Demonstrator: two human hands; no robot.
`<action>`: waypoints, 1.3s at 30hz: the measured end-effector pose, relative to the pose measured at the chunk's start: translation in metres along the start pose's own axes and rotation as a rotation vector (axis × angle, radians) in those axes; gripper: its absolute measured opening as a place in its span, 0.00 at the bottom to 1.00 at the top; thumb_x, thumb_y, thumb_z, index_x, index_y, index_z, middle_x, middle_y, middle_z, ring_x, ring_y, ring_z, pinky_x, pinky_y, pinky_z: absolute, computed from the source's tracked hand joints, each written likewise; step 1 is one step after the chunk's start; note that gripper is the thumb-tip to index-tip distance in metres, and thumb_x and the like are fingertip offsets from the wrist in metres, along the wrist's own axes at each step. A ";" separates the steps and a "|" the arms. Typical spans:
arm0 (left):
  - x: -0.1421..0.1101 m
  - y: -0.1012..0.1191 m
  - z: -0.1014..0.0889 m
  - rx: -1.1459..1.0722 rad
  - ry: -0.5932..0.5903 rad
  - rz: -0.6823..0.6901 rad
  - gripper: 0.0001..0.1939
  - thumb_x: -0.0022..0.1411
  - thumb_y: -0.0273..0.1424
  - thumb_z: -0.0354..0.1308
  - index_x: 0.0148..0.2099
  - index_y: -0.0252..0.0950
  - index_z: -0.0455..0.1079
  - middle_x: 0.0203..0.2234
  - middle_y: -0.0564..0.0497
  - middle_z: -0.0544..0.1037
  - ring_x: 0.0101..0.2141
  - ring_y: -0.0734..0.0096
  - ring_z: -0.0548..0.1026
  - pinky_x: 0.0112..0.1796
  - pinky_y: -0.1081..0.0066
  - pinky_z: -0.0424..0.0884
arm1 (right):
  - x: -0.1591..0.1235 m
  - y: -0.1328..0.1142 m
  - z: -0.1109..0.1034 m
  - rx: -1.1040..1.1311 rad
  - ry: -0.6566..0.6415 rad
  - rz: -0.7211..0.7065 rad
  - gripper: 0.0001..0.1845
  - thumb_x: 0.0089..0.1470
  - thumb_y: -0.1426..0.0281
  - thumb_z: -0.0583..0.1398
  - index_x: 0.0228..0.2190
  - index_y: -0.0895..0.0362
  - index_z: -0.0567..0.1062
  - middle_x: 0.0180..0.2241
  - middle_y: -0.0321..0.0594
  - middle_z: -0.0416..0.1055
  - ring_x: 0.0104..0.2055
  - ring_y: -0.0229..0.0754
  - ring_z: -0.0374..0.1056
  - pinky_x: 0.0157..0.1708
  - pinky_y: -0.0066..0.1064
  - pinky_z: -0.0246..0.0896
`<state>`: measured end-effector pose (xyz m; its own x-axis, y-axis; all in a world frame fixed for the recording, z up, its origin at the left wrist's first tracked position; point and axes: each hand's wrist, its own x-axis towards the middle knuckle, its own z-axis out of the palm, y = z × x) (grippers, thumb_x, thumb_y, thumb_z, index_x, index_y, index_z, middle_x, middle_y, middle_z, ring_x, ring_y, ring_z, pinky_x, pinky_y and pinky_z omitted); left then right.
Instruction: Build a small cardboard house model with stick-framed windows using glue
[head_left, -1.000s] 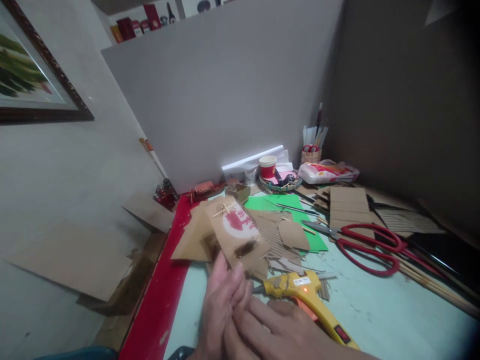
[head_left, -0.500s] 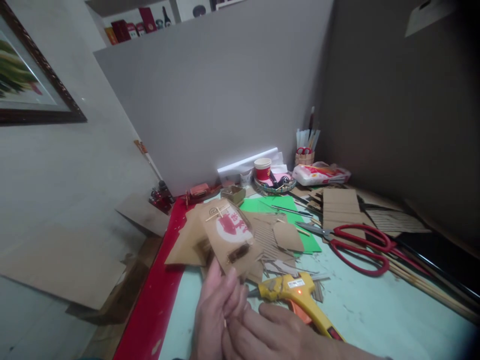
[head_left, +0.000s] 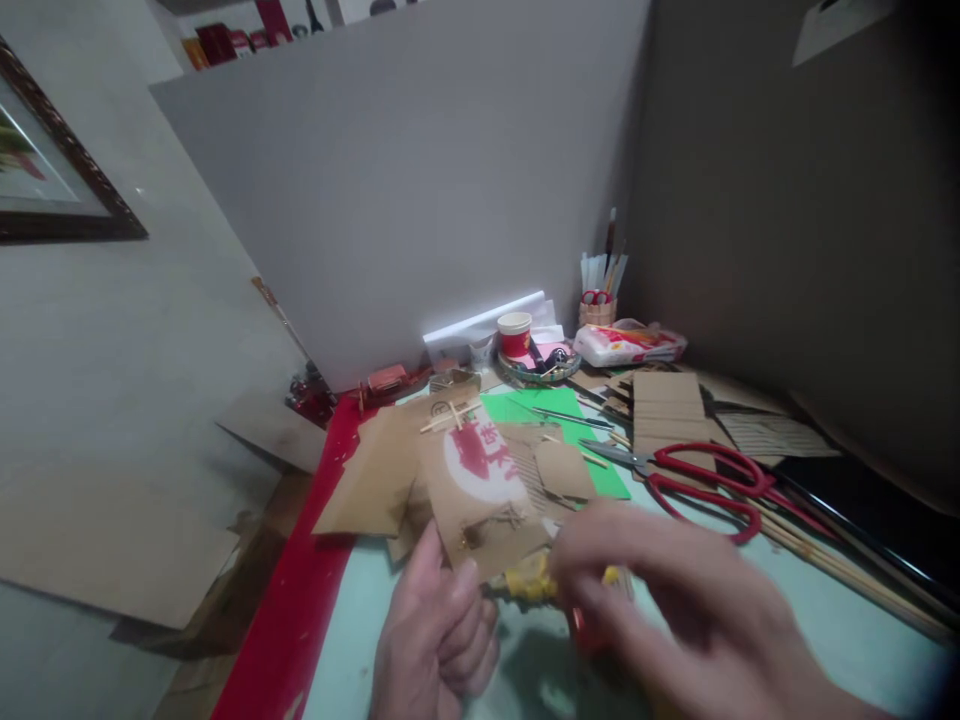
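My left hand (head_left: 442, 625), at the lower middle, is closed with thumb and fingers on the bottom edge of a brown cardboard piece (head_left: 442, 480). Red print on a white circle marks this piece, two thin sticks lie crossed near its top, and a dark ragged hole shows lower down. My right hand (head_left: 675, 600), blurred, hovers over a yellow glue gun (head_left: 529, 580) with curved fingers and the thumb apart from them. It covers most of the gun's body and handle; part of the orange trigger shows.
Red-handled scissors (head_left: 705, 475) lie to the right, close to long wooden sticks (head_left: 832, 570) and a black object (head_left: 862, 510). Cardboard scraps (head_left: 667, 410) and a green sheet (head_left: 540, 402) spread across the middle. Behind stand a paper cup (head_left: 514, 335), a tissue pack (head_left: 630, 343) and a grey partition (head_left: 405, 190).
My right hand has left my left hand and moved right, over the glue gun. The cardboard piece stays in my left hand, turned slightly. The view has shifted a little.
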<state>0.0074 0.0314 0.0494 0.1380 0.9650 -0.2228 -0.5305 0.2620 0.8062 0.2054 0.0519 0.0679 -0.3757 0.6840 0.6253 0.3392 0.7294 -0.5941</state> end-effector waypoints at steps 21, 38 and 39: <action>0.002 -0.011 0.000 -0.003 -0.102 -0.198 0.29 0.61 0.42 0.71 0.60 0.37 0.69 0.12 0.69 0.52 0.14 0.84 0.43 0.17 0.80 0.44 | -0.005 0.021 -0.006 0.313 0.173 0.253 0.04 0.60 0.67 0.68 0.33 0.44 0.83 0.31 0.32 0.79 0.33 0.39 0.75 0.33 0.25 0.73; -0.005 -0.010 0.004 -0.080 -0.096 -0.231 0.36 0.61 0.40 0.72 0.63 0.35 0.59 0.13 0.68 0.58 0.15 0.84 0.46 0.19 0.80 0.47 | -0.009 0.019 0.004 0.323 0.109 0.306 0.07 0.63 0.70 0.65 0.32 0.47 0.77 0.31 0.27 0.74 0.34 0.34 0.73 0.34 0.21 0.68; -0.005 -0.009 0.004 -0.087 -0.094 -0.227 0.36 0.61 0.40 0.72 0.62 0.35 0.59 0.13 0.68 0.58 0.15 0.84 0.46 0.19 0.80 0.47 | -0.009 0.019 0.004 0.325 0.123 0.316 0.07 0.62 0.70 0.65 0.31 0.47 0.77 0.30 0.27 0.74 0.33 0.33 0.72 0.34 0.20 0.68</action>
<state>0.0151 0.0238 0.0454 0.3366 0.8789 -0.3380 -0.5463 0.4746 0.6902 0.2116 0.0596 0.0493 -0.1855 0.8825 0.4322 0.1254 0.4575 -0.8803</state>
